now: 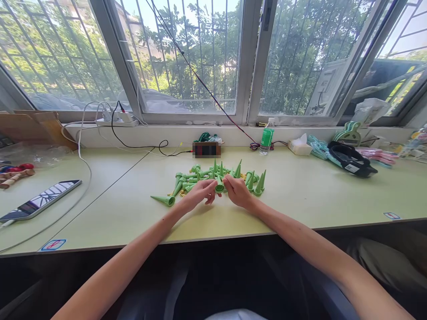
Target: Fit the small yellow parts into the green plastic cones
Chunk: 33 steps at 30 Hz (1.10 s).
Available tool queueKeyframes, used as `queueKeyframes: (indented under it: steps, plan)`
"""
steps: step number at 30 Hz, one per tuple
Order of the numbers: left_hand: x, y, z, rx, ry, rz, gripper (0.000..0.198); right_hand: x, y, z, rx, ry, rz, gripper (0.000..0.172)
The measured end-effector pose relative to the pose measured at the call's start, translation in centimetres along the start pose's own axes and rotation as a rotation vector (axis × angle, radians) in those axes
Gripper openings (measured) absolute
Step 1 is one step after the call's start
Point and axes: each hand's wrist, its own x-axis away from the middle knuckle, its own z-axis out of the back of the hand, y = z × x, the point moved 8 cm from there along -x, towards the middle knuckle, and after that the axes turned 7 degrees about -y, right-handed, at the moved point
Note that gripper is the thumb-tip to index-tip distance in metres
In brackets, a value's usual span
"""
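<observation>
Between my two hands is a green plastic cone-shaped spike (pixel 219 186), its round open end turned toward me. My left hand (pixel 202 192) pinches it from the left. My right hand (pixel 236 189) has its fingers closed at the spike's right side; whatever else those fingers may hold is hidden. Just behind the hands lies a heap of similar green spikes (pixel 187 180), some standing upright with points up, with small yellow pieces among them. One loose spike (pixel 163 200) lies on its side left of my left hand, its tip pointing left.
The pale yellow table (pixel 310 195) runs under a barred window. At its back stand a water bottle (pixel 267 137), a tissue box (pixel 299 146) and a black strap-like device (pixel 352 161). A phone (pixel 42 200) with a white cable lies at left, near a cardboard box (pixel 40 129).
</observation>
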Motion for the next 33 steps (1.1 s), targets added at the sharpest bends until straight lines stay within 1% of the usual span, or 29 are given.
queueKeyframes:
  steps: [3,5,8,11,12,14,17,19,23,26,27,29,31,33]
  plan:
    - [0.2,0.8,0.1,-0.08,0.037,-0.06,0.041,0.0,0.4,-0.1,0.018,-0.006,-0.029,0.032]
    - [0.3,1.2,0.2,-0.103,0.077,-0.084,0.041,0.1,0.6,-0.2,0.017,-0.012,-0.045,0.032]
    - [0.4,1.2,0.3,-0.144,0.122,-0.106,0.049,0.1,0.7,-0.2,0.007,-0.016,-0.053,0.032]
    - [0.3,1.0,0.6,-0.236,0.154,-0.152,0.055,0.1,0.8,-0.2,-0.006,-0.022,-0.062,0.032]
    - [0.4,1.0,0.8,-0.27,0.187,-0.178,0.055,0.1,0.9,-0.2,-0.008,-0.023,-0.067,0.033]
    - [0.4,1.1,1.1,-0.367,0.235,-0.234,0.053,0.1,1.1,-0.2,-0.012,-0.026,-0.077,0.033]
    - [0.4,1.4,1.1,-0.495,0.258,-0.284,0.046,0.1,1.2,-0.1,-0.019,-0.023,-0.089,0.033]
    - [0.4,1.6,1.1,-0.54,0.275,-0.303,0.044,0.1,1.1,0.0,-0.016,-0.012,-0.095,0.034]
    - [0.4,2.1,1.1,-0.534,0.31,-0.299,0.045,0.0,1.2,0.5,0.007,0.052,-0.133,0.035]
    - [0.4,2.3,1.5,-0.444,0.347,-0.244,0.035,0.1,1.6,1.0,0.019,0.115,-0.165,0.037]
    - [0.4,2.2,1.6,-0.396,0.348,-0.216,0.035,0.1,1.7,1.2,0.024,0.131,-0.17,0.037]
    - [0.1,1.7,1.5,-0.279,0.3,-0.13,0.051,0.2,1.9,1.4,0.033,0.149,-0.171,0.038]
    - [-0.2,0.8,0.8,-0.147,0.18,-0.017,0.067,0.2,1.8,1.4,0.04,0.144,-0.158,0.038]
    - [-0.3,-0.1,-0.1,-0.043,0.042,0.084,0.075,0.1,1.5,1.2,0.046,0.118,-0.131,0.038]
